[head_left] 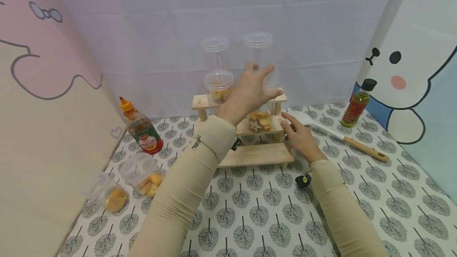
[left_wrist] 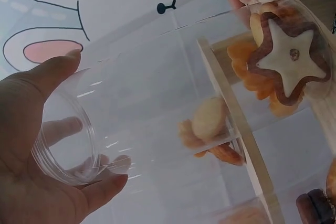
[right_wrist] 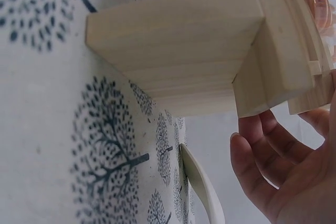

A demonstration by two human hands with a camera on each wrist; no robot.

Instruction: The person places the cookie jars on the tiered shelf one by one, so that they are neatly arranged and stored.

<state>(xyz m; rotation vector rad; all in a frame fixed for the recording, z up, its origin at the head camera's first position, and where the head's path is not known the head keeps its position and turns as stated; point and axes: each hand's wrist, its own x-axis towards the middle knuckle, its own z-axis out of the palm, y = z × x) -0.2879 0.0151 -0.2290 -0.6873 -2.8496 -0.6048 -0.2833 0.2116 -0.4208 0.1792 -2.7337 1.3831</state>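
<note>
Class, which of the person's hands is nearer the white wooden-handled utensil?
Right. The right hand is close beside the utensil, at the right end of the wooden rack; the left hand is farther left, at a clear jar's top.

The jar at the left hand looks glossy plastic to me; the rack by the right hand, smooth, matt wood.

Jar: clear, upright, right half of the rack's middle tier; brown-edged star biscuit against the wall, yellow ones beside it, all low down. Rack: pale wood, three stepped tiers, upright on counter, lowest tier frontmost.
</note>
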